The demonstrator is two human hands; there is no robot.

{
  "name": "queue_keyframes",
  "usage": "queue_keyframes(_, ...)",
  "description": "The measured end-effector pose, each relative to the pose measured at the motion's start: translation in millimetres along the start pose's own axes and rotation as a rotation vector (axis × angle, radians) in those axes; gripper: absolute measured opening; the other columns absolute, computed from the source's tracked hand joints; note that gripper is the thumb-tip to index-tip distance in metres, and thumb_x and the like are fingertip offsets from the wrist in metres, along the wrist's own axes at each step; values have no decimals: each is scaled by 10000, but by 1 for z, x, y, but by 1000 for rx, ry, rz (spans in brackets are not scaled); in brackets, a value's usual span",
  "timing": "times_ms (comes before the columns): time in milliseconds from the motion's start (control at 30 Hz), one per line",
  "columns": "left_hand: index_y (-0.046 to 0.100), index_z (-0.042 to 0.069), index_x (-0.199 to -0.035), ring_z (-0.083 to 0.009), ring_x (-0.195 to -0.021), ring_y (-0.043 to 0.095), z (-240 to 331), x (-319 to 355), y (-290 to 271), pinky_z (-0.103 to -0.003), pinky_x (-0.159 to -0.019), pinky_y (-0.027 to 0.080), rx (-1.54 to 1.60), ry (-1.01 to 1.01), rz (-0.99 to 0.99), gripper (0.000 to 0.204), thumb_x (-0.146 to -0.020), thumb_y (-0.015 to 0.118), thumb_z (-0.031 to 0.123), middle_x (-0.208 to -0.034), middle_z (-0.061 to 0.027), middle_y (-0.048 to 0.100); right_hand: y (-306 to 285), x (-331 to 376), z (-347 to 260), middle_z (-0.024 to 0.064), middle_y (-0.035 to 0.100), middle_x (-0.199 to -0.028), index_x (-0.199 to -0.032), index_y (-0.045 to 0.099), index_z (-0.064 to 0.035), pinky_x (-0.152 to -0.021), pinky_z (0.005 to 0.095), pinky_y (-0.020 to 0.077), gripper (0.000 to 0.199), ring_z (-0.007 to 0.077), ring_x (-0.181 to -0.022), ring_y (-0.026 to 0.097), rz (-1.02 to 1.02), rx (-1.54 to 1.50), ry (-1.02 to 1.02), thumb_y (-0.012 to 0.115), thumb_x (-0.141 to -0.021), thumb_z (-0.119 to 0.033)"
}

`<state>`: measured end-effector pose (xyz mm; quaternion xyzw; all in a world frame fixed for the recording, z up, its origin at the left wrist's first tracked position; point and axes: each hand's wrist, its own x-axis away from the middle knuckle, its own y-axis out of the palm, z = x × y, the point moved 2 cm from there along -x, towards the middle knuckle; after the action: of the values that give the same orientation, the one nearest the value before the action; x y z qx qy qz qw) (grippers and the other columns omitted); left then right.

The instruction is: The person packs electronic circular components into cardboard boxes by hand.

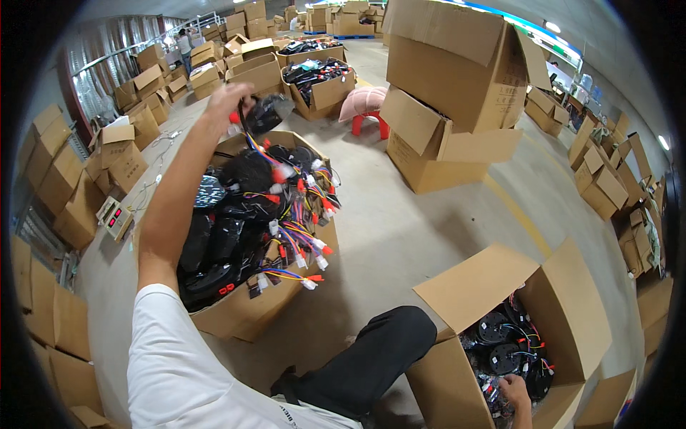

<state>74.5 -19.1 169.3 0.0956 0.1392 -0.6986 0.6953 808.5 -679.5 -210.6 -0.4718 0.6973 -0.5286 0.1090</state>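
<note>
Black wired unit (268, 113): raised over the far end of the left carton, resting in neither carton; a dark cable and coloured wires hang beside it.
Left hand (232, 95): fingers curled closed, apparently around the unit's cable; the exact grip is too small to make out.
Right hand (514, 390): down inside the right carton, fingers bent against the contents; whether it grips anything cannot be told.
Left carton (246, 314): open and heaped with black parts (246, 171), their wire bundles (296, 232) with white and red connectors spilling over the right side, so handling of this load looks far from finished.
Right carton (446, 379): flaps spread, not closed; round black parts (493, 327) with wires lie inside, below the rim, so some already sit there, and room seems to remain above them.
Floor cartons beyond (325, 93): also open and full of dark parts; whether they belong to this work cannot be told.
</note>
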Motion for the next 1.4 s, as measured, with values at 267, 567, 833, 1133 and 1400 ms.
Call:
queue_keyframes(267,626,-36,-1226,-130,-786,663,167,94,74,-250,-746,581,143,205,-238,282,-983,570,95,-813,-42,633,-27,5,-35,251,722,-931,-1024,703,69,-797,403,543,399,352,-886,715,27,-57,-31,675,-856,-291)
queue_keyframes(567,568,-83,-1218,-215,-863,715,178,283,227,-312,-873,585,754,51,-747,273,-997,514,69,-886,-152,689,-104,80,-345,77,585,-1342,-1440,464,-64,-1083,401,446,685,200,-1255,550,-29,-991,-734,720,-923,-433)
queue_keyframes(833,581,-36,-1255,-169,-912,690,104,359,278,-320,-875,571,1056,-384,-1069,281,-1036,530,131,-941,-83,685,-90,119,-343,72,534,-1436,-1464,460,-135,-1098,538,415,708,267,-1326,506,-351,-1405,-784,666,-918,-537)
queue_keyframes(1133,668,-48,-1147,-279,-886,737,-74,136,34,-374,-765,587,-157,72,272,316,-891,625,133,-1053,-177,716,-113,136,-227,142,670,-1243,-1213,673,-51,-1034,435,476,486,299,-1160,616,225,-1700,-467,717,-899,-420)
queue_keyframes(1400,608,43,-1125,-349,-1140,616,-194,93,-50,-463,-942,511,-1569,65,-46,304,-852,673,161,-1176,-196,631,-101,140,-180,150,600,-1343,-1344,572,-40,-1100,474,443,659,332,-1249,561,471,-1708,-180,748,-868,-461)
